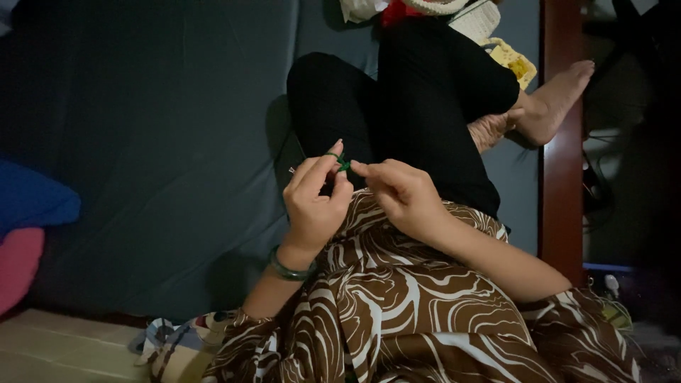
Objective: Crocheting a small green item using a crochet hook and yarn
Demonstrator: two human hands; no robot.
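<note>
My left hand (314, 197) and my right hand (399, 193) are raised together over my lap, fingertips nearly touching. Between them sits a small bit of green yarn (342, 162), looped over my left forefinger and pinched by my right fingertips. A thin hook tip (291, 170) pokes out to the left of my left hand. A green bangle (289, 268) circles my left wrist. My crossed legs in black trousers (404, 106) lie behind the hands, bare feet at the upper right.
A dark teal mattress (156, 142) fills the left and middle. Blue and pink cushions (25, 227) lie at the left edge. Cream and yellow crochet pieces (496, 42) rest near my knee. A red-brown wooden post (560, 177) stands at the right.
</note>
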